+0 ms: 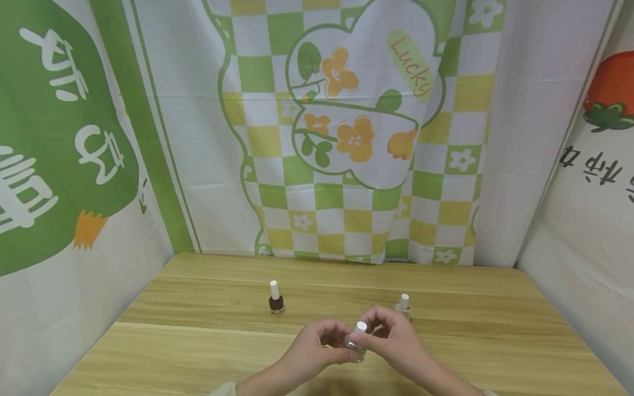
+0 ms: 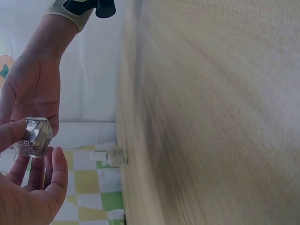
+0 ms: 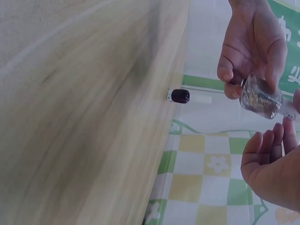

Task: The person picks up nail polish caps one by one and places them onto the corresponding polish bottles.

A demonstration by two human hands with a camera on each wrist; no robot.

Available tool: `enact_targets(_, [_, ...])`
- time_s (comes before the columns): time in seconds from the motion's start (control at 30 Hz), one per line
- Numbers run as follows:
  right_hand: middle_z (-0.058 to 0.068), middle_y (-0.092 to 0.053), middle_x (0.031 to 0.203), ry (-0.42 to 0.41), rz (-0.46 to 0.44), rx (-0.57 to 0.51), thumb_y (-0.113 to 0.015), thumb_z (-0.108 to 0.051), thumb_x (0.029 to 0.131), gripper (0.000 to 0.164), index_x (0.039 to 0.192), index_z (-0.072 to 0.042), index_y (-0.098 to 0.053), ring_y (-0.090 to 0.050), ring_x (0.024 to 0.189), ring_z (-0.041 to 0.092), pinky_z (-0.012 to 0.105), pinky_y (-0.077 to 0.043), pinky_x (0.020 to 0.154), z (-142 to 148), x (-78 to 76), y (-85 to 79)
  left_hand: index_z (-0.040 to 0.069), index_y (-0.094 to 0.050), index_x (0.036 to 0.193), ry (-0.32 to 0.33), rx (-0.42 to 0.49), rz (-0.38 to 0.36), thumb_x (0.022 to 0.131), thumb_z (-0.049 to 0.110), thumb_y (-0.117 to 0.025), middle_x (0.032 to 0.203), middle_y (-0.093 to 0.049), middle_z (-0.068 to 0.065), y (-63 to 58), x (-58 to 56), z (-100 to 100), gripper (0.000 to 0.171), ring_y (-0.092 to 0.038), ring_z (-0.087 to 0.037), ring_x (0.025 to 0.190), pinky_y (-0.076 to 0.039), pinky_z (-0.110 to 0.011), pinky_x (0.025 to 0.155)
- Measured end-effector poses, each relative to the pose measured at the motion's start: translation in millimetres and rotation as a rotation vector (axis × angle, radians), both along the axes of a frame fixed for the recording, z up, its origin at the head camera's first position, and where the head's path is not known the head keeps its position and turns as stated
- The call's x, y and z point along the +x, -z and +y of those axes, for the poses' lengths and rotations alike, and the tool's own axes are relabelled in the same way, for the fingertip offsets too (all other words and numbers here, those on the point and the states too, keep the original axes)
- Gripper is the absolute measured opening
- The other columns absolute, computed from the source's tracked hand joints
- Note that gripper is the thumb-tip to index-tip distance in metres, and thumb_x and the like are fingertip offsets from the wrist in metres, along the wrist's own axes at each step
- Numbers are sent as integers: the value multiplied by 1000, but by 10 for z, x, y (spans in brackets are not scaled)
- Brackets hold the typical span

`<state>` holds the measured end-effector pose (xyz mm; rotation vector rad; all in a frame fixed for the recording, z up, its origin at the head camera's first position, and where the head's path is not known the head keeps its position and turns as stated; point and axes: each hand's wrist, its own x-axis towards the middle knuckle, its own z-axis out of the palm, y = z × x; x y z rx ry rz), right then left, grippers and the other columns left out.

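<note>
Both hands meet over the table around a clear glass nail polish bottle [image 1: 361, 327] with a white cap. My left hand [image 1: 313, 350] holds the glass body between thumb and fingers. With its thumb and fingers, my right hand [image 1: 400, 344] pinches the bottle at the cap. Silvery glitter shows inside the glass in the left wrist view, where the bottle's base [image 2: 35, 138] faces the camera. In the right wrist view the body [image 3: 260, 97] lies tilted, its white cap [image 3: 288, 110] at the right hand's fingertips. The bottle is held above the tabletop.
A dark nail polish bottle [image 1: 276, 302] with a white cap stands upright at the back left of the wooden table [image 1: 194, 340]. Another pale, clear one [image 1: 404, 302] stands behind the right hand, partly hidden. Printed cloths [image 1: 348, 223] hang on three sides.
</note>
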<state>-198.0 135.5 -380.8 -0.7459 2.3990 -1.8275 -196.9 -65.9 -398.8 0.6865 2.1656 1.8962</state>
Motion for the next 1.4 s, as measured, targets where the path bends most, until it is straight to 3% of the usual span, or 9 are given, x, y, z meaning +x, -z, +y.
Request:
enact_targets(0.1, [10,-61,92,-27,39,3,-71,-15,88,19,99,-2,-63,-59,80,20,31,-52,68,41,-25,-8,4,-68,100,-2,0,-6,81,8,-76,94,-67,-3,-7,1,-6,21,-60,-20,86,-54,-28,74])
enact_targets(0.3, [13,-61,101,-195,89,-27,-63,-8,93,22,114,-1,-64,-57,91,20,34,-53,76,149,-77,-57,5,-67,101,-7,-12,-10,82,10,-77,95,-66,-3,-27,7,-24,22,-60,-21,88,-54,-29,75])
enact_targets(0.6, [19,-61,111,-306,146,-61,-58,-2,96,20,115,2,-64,-58,92,17,33,-54,75,151,-91,-70,5,-68,101,2,-5,0,81,10,-77,95,-66,-3,-39,21,-24,22,-60,-20,86,-54,-28,74])
enact_targets(0.77, [15,-62,105,-265,145,-35,-60,-5,95,16,110,0,-66,-58,89,17,32,-53,74,133,-80,-66,5,-68,101,2,0,-1,82,9,-77,96,-67,-3,-37,23,-23,22,-60,-20,86,-54,-27,74])
enact_targets(0.97, [9,-64,99,-149,85,-5,-67,-10,91,15,99,2,-64,-59,84,21,33,-53,71,90,-51,-65,4,-68,101,6,18,-12,81,8,-77,95,-67,-4,-30,26,-13,22,-61,-19,86,-54,-28,74])
enact_targets(1.13, [13,-62,93,-79,34,-27,-72,-10,87,18,93,3,-60,-61,76,22,32,-54,67,42,-26,-55,3,-68,101,4,28,-19,81,7,-76,94,-67,-5,-33,30,3,22,-61,-19,86,-54,-27,75])
enact_targets(1.4, [13,-61,91,-38,41,-44,-72,-13,88,19,90,0,-58,-60,75,20,29,-53,66,5,-3,-26,3,-68,100,-6,30,-5,80,6,-76,94,-68,-6,-37,44,26,22,-61,-19,85,-54,-27,74])
